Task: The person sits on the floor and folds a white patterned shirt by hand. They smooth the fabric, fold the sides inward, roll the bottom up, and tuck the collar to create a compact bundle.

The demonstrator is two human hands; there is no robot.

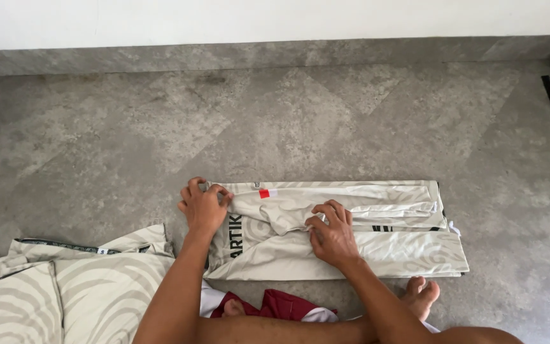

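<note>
Cream jersey (351,242) (black lettering) lies folded flat, long.

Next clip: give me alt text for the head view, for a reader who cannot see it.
Seen from above, a person's left hand and right hand press on a folded beige patterned garment lying on a grey stone floor. A second, similar beige garment lies at lower left, a bare foot and dark red cloth at the bottom edge.
</note>
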